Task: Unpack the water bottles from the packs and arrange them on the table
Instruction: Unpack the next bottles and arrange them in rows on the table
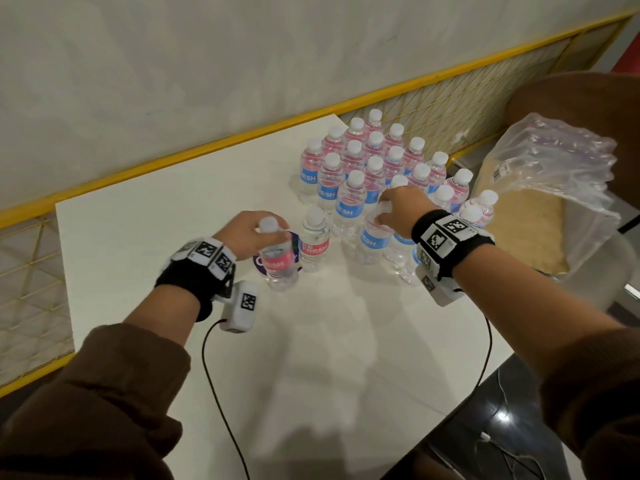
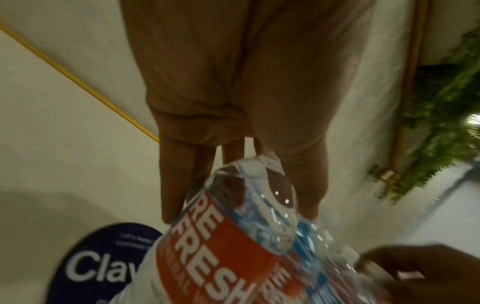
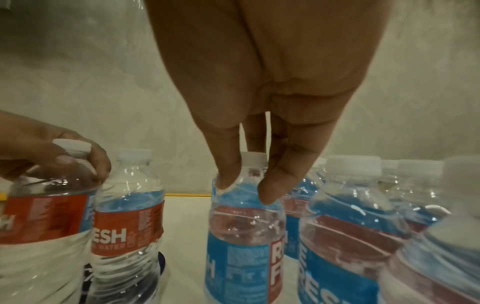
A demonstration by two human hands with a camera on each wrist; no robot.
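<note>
The white desk carries everything you work with, and beside its right edge the emptied plastic wrap lies slumped over a chair, so by my reading the unpacking is largely done and you are arranging. On the far right part of the desk stands the block of bottles, upright in slanted rows, white caps up. Your right hand reaches down onto the blue-label bottle at the near edge of that block; its grip is narrow, thumb and fingertips pinching the shoulder just under the cap, and the bottle stands upright on the desk. Your left hand holds the red-label bottle by its neck, fingers curled round just below the cap, and the bottle hangs slightly tilted, its base close over or touching the desk; I cannot tell which. Just to its right stands a lone bottle at the edge of the round dark sticker. The relation that matters: the open place in the near row lies to the right of your left hand, between the lone bottle and the block, and the held bottle's long axis is near vertical, so I judge the left hand the nearer one to fill it, with only a short move and a straightening of the tilt.
</note>
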